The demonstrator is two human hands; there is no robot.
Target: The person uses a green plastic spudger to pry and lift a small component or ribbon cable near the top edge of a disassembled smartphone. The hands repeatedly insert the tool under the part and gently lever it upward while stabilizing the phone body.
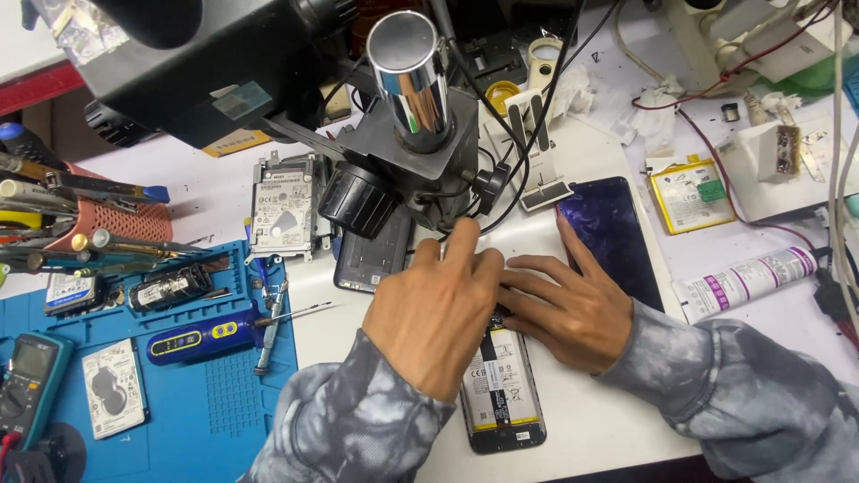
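White bench top (617, 420), cluttered; blue mat (224, 402) on its left w/ a multimeter (27, 380), blue screwdriver (210, 335) and 2 small drives. Orange-red basket (107, 219) of tools at far left. Microscope (394, 107) stands at centre back, chrome post up, black cables hanging off it. Silver hard drive (284, 207) lies just left of its base, a grey phone back cover (371, 255) below it. Right side: dark screen panel (617, 237), a loose yellow-edged battery (687, 192), a white tube (747, 279), red wires.

Opened phone (501, 394) lies face down near the bench's front edge, battery showing, its top end hidden under both hands. Left hand (438, 313) rests over the top, fingers bent down on it; can't tell if they grip anything. Right hand (564, 309) lies flat beside it, fingers spread, tips touching the phone's upper edge, index on the panel's edge.
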